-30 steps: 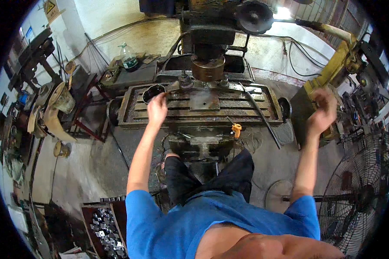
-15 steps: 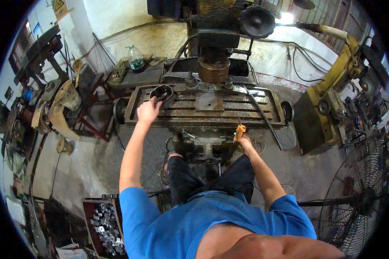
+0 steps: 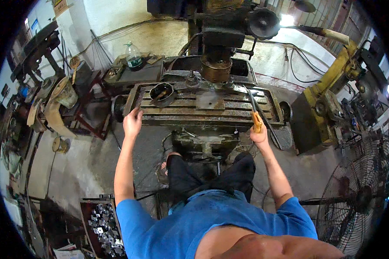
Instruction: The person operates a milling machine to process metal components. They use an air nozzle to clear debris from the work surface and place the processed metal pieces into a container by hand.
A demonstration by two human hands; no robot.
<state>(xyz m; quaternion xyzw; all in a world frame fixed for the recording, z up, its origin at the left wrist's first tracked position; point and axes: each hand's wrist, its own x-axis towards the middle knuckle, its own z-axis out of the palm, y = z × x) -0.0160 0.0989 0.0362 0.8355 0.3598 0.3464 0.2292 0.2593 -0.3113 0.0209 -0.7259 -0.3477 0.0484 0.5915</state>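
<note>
Blowgun [image 3: 257,121], orange, held in R hand [image 3: 259,135], at mill table [image 3: 186,111] front R edge; L hand [image 3: 132,123] at front L, fingers curled, can't tell if holding. Could knock overhanging bar [image 3: 274,136] off if swung R. Vs 0.5s ago: blowgun's nearer table, L hand's off bowl [image 3: 165,103], table's L end.

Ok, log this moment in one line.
Left hand: nothing visible held, near front edge of table | Right hand: gripping orange air gun | Bowl: on table, left of flat metal block

On the worktable [image 3: 181,111], the bowl [image 3: 166,102] sits left of the plate [image 3: 210,102].
</note>
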